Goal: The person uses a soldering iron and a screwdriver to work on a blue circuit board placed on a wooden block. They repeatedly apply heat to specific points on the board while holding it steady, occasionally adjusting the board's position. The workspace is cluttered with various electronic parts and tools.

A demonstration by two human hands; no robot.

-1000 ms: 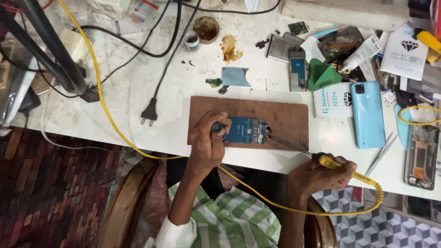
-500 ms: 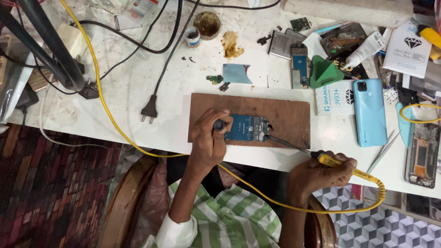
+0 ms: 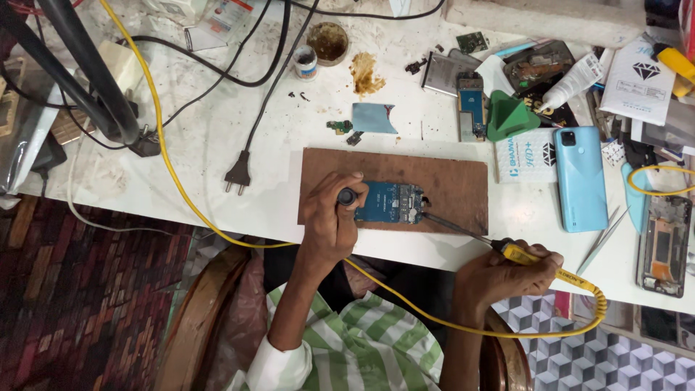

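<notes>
Head view: on the brown board, the blue circuit board lies near the middle. The left hand has its grip pinching a dark knob at the circuit's left edge. The right hand, below the board, is clenched round the yellow soldering iron, tip at the circuit's right edge.

- A white rectangular packet with a blue diamond mark is laid just left of the light blue phone.
- A white packet with a black diamond mark is seen at the far right.
- A white tube is laid beside it.
</notes>
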